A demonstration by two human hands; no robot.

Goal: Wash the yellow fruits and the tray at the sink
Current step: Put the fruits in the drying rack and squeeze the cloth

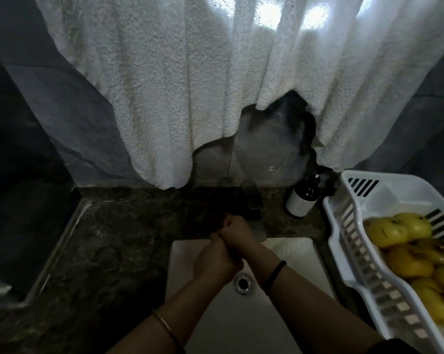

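Several yellow fruits (pixel 390 232), some with brown patches, lie in a white slotted plastic tray (pixel 343 241) on the counter to the right of the sink. Over the white sink basin (pixel 295 254), just below the dark faucet (pixel 251 198), my two hands are clasped together. My left hand (pixel 212 261) wraps its curled fingers round the lower part of my right hand (pixel 235 232), which is closed in a fist. No fruit shows in either hand. The light is too dim to show any water running.
A metal drain (pixel 242 283) sits in the basin under my wrists. A dark pump bottle (pixel 301 200) stands between faucet and tray. A white towel (pixel 190 85) hangs over the back wall. Dark stone counter (pixel 101 251) lies to the left.
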